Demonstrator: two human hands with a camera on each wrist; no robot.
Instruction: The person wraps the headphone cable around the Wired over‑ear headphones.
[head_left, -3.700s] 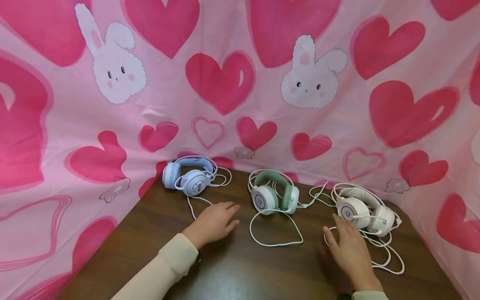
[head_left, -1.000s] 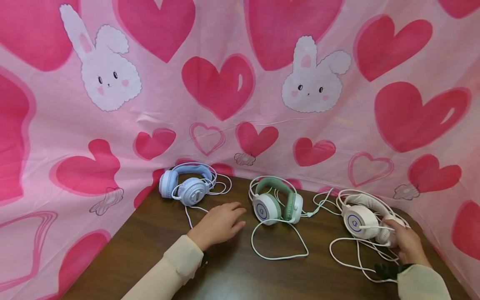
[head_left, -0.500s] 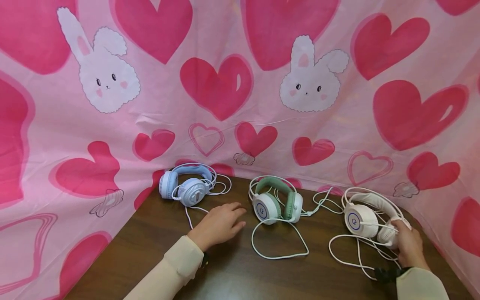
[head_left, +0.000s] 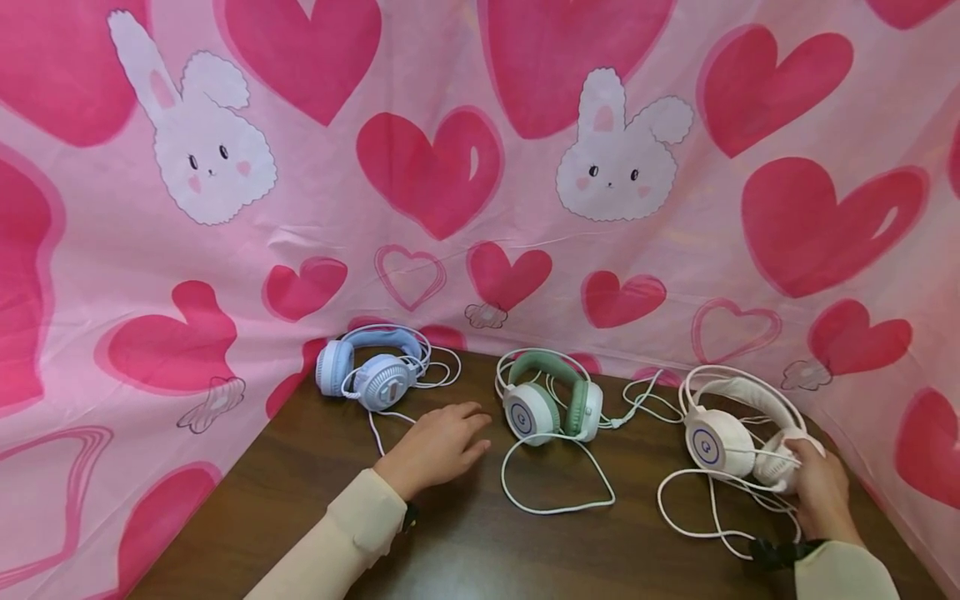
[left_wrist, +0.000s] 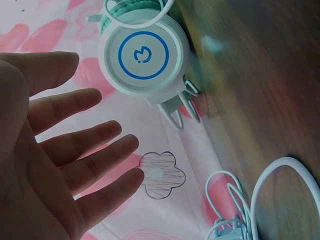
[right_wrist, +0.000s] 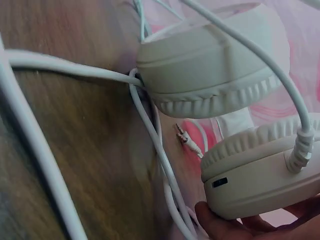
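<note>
At the right end of the table, my right hand (head_left: 823,487) grips the right ear cup of a pair of white headphones (head_left: 718,442). In the right wrist view, the thumb and fingers curl round the outside of that ear cup (right_wrist: 270,175); its white cable loops below. My left hand (head_left: 435,446) is held over the table with relaxed fingers and nothing in them. It lies between light-blue headphones (head_left: 384,382) and white headphones with green padding (head_left: 532,412). The left wrist view shows its spread fingers (left_wrist: 85,157) apart from the green-padded pair's ear cup (left_wrist: 143,55).
A brown wooden table (head_left: 510,558) carries all three headphones. A pink cloth (head_left: 450,75) with hearts and rabbits hangs behind and at the sides. One loose cable (head_left: 558,510) loops in front of the green-padded pair; a jack plug (right_wrist: 187,140) lies behind the white ear cups.
My right hand has moved rightward from the left side of the white headphones and taken hold of their right ear cup. Their headband now stands slightly higher. My left hand has barely moved.
</note>
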